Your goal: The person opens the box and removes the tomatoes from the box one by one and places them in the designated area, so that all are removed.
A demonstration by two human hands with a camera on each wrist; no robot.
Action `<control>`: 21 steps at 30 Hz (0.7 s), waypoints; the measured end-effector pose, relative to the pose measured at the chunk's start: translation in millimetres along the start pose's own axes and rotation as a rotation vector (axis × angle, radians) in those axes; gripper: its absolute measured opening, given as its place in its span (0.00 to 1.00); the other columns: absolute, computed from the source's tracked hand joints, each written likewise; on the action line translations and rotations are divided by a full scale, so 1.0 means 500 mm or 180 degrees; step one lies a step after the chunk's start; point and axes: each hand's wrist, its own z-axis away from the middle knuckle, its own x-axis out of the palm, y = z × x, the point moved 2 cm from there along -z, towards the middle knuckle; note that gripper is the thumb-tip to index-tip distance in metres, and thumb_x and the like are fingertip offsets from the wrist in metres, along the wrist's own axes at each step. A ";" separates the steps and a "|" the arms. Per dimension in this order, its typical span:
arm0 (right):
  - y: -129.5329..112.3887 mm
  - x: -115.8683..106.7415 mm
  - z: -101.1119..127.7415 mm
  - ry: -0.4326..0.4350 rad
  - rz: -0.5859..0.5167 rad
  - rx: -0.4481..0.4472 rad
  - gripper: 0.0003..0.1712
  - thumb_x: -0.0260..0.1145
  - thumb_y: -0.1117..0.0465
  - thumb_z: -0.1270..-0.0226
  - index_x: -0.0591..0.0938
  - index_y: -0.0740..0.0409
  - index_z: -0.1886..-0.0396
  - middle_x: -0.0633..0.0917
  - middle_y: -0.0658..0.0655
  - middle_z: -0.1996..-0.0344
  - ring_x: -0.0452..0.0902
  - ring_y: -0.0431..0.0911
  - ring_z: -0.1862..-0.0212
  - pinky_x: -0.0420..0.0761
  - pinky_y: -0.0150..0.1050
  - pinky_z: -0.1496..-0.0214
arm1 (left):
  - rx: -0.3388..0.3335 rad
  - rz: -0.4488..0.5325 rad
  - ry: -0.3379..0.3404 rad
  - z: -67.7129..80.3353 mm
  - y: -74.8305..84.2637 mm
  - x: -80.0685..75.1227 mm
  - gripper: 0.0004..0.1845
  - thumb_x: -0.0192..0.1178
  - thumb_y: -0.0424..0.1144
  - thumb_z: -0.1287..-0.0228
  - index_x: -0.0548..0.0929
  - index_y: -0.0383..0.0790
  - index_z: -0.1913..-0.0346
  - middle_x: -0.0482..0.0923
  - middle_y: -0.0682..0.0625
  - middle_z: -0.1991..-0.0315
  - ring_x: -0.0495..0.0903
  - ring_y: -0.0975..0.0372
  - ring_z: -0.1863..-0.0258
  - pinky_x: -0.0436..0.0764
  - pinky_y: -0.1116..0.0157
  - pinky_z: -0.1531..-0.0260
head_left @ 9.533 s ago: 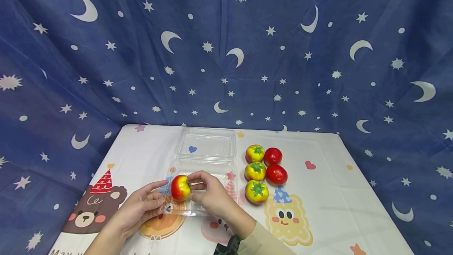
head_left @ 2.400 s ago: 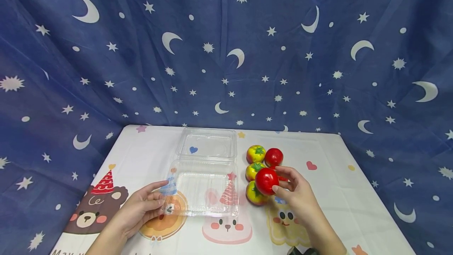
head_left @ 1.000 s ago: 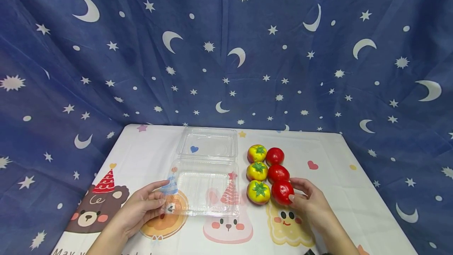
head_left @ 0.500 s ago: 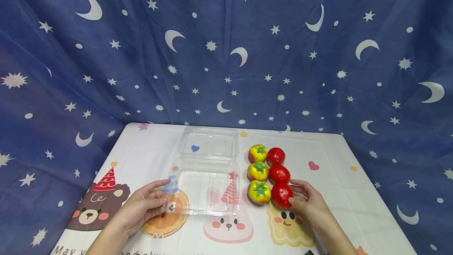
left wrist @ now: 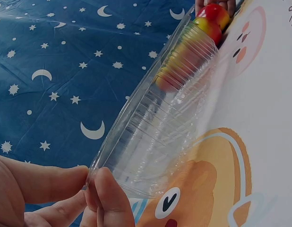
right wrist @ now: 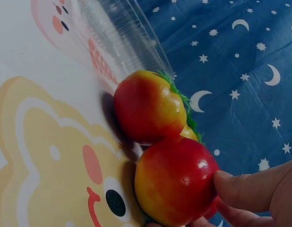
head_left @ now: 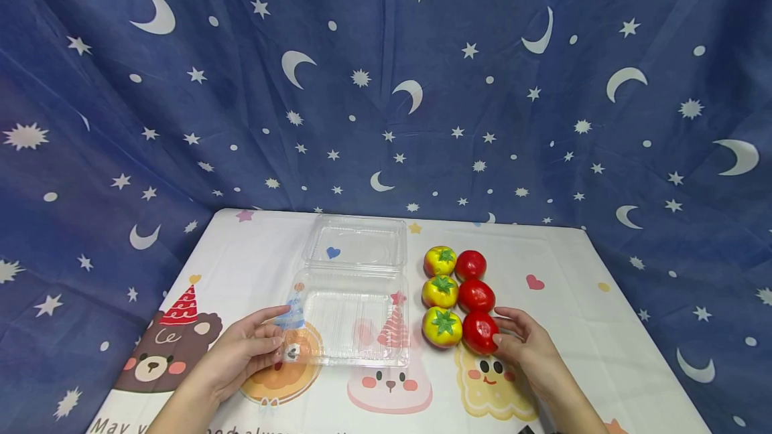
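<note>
Far left, the left hand (head_left: 241, 357) is pinched onto the near-left corner of a clear plastic clamshell box (head_left: 352, 317); in the left wrist view the thin rim is caught between thumb and curled fingers (left wrist: 106, 198). The box is flimsy, see-through stuff with ribbed walls, and its hinged lid (head_left: 354, 241) is laid flat open behind it. It's all set on a smooth, glossy white tablecloth (head_left: 579, 300) printed with a cartoon bear in a party hat, a bunny face and a yellow critter. Some dark lettering is seen along the near edge, but it's cut off and can't be read.

Just right of the box, six round shiny toy tomatoes are lined up in two rows: three yellow ones with green tops (head_left: 442, 325), three red ones. The nearest red tomato (head_left: 480, 332) sits on the cloth, touching its yellow neighbour. It's touched on its right side by the right hand (head_left: 531, 350), fingers only loosely bent, fingertips (right wrist: 240, 189) pressed against the skin rather than wrapped round it.

A wrinkly blue moon-and-star cloth (head_left: 386, 86) is hung behind.
</note>
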 end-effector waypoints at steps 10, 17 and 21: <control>0.005 -0.002 -0.002 -0.0057 -0.0049 -0.0022 0.36 0.67 0.65 0.26 0.68 0.59 0.21 0.77 0.70 0.28 0.85 0.52 0.39 0.91 0.43 0.44 | -0.0008 0.0011 -0.0011 0.000 0.003 0.001 0.42 0.62 0.29 0.25 0.53 0.32 0.15 0.81 0.57 0.62 0.85 0.65 0.67 0.89 0.66 0.57; 0.004 -0.008 0.000 -0.0052 -0.0091 -0.0047 0.35 0.65 0.65 0.24 0.67 0.61 0.21 0.76 0.71 0.26 0.86 0.52 0.38 0.91 0.43 0.43 | -0.0035 -0.0025 0.0027 -0.001 0.004 0.002 0.43 0.62 0.30 0.24 0.53 0.32 0.14 0.81 0.57 0.62 0.85 0.65 0.67 0.90 0.66 0.56; 0.006 -0.012 0.001 -0.0053 -0.0146 -0.0101 0.35 0.64 0.66 0.23 0.67 0.61 0.21 0.76 0.71 0.26 0.86 0.49 0.39 0.91 0.41 0.44 | -0.0032 -0.0056 0.0017 -0.001 0.005 0.003 0.42 0.62 0.30 0.24 0.52 0.32 0.14 0.82 0.57 0.62 0.85 0.65 0.66 0.90 0.66 0.57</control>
